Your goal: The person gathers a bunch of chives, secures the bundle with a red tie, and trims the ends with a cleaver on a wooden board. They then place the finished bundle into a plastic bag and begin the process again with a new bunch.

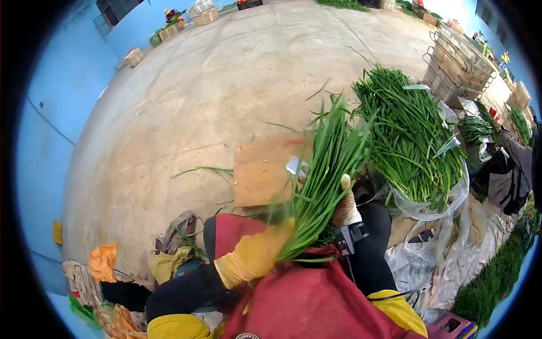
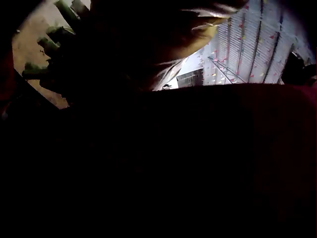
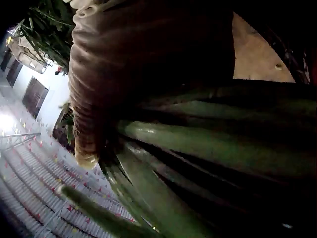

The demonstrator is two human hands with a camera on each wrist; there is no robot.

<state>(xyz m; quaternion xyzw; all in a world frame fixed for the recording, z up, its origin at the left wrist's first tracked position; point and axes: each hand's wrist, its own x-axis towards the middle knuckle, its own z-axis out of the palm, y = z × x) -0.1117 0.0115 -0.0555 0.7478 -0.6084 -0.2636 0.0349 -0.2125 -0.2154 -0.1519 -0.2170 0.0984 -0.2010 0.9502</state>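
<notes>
A long bunch of green leafy stalks (image 1: 324, 181) slants above the person's lap. At its right side the gloved right hand (image 1: 345, 208) grips it, thumb up; in the right wrist view thick stalks (image 3: 198, 144) run close against the pale glove (image 3: 133, 64). The yellow-gloved left hand (image 1: 257, 251), motion-blurred, is at the bunch's lower left end, and its fingers cannot be made out. Cut stalk ends (image 2: 59, 37) show beside the dark left hand in the left wrist view, which is mostly black.
A wooden board (image 1: 262, 172) lies on the floor beyond the knees, a white object (image 1: 296, 166) at its right side. To the right, a big heap of green stalks (image 1: 409, 133) rests on clear plastic (image 1: 420, 210), with crates (image 1: 457, 68) behind it. Cloths (image 1: 169, 260) lie at left.
</notes>
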